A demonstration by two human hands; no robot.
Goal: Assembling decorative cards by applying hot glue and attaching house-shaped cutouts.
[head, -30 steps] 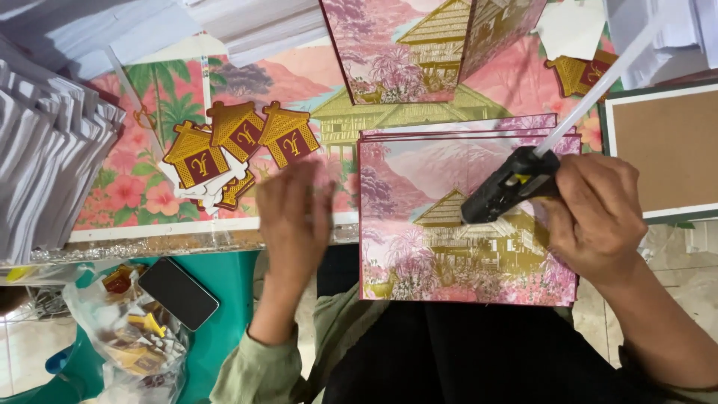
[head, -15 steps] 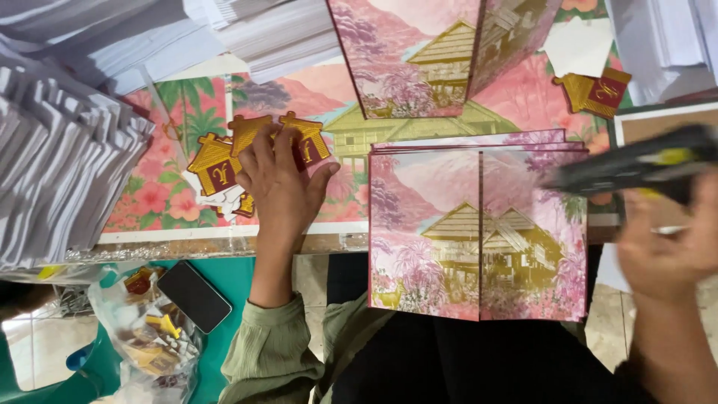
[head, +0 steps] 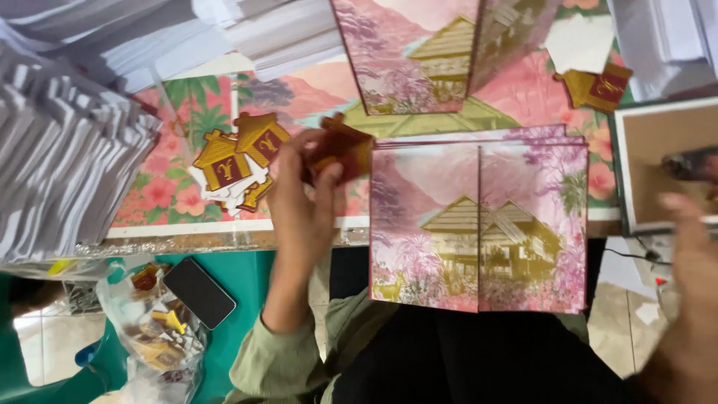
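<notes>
My left hand grips a small gold and maroon house-shaped cutout, lifted beside the left edge of a closed pink card printed with a golden house, which lies in front of me. A small pile of the same cutouts sits to the left of that hand. My right hand is blurred at the right edge, fingers loose, just below a black glue gun that rests on a brown board. The hand holds nothing that I can see.
Tall stacks of white folded cards fill the left and top. Another pink card stands open at the top. More cutouts lie top right. A black phone and a plastic bag of scraps sit lower left.
My left hand reached to the cutout pile, picked up one piece and brought it toward the card. My right hand carried the glue gun off the card to the right and let it go.
</notes>
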